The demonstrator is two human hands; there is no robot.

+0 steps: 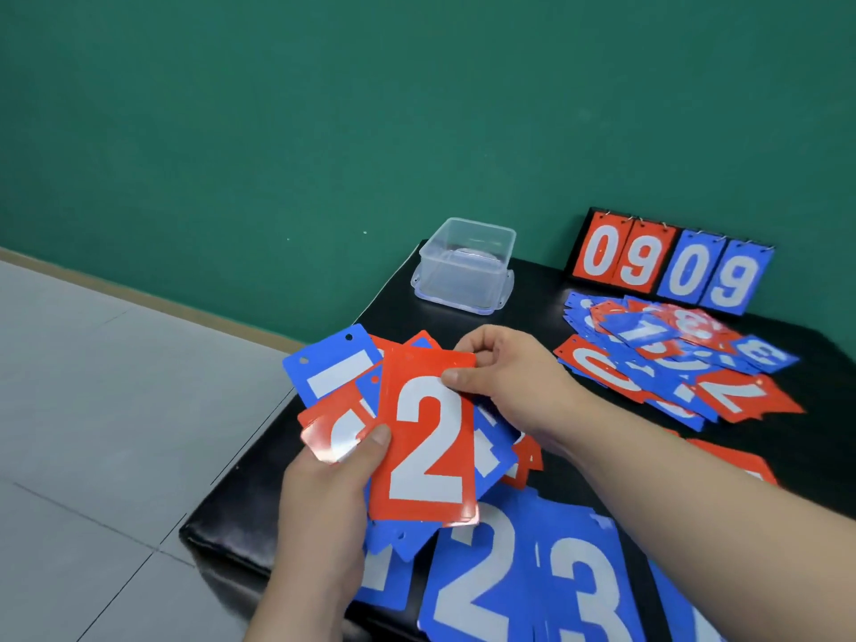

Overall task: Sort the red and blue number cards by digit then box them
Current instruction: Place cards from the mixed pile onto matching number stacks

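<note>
My left hand point(331, 474) grips a fanned bunch of red and blue number cards point(333, 377) above the black table's left part. On top of the fan lies a red card with a white 2 point(428, 437), and my right hand point(502, 377) pinches its top right corner between thumb and fingers. Blue cards showing 2 point(477, 586) and 3 point(588, 590) lie flat on the table below my hands. A loose heap of mixed red and blue cards point(671, 359) lies to the right. The clear plastic box point(463, 266) stands open at the back of the table.
A black scoreboard stand point(667, 264) showing 0 9 0 9 leans at the back right against the green wall. The black table point(259, 512) ends at its left edge just beside my left hand, with grey floor tiles beyond.
</note>
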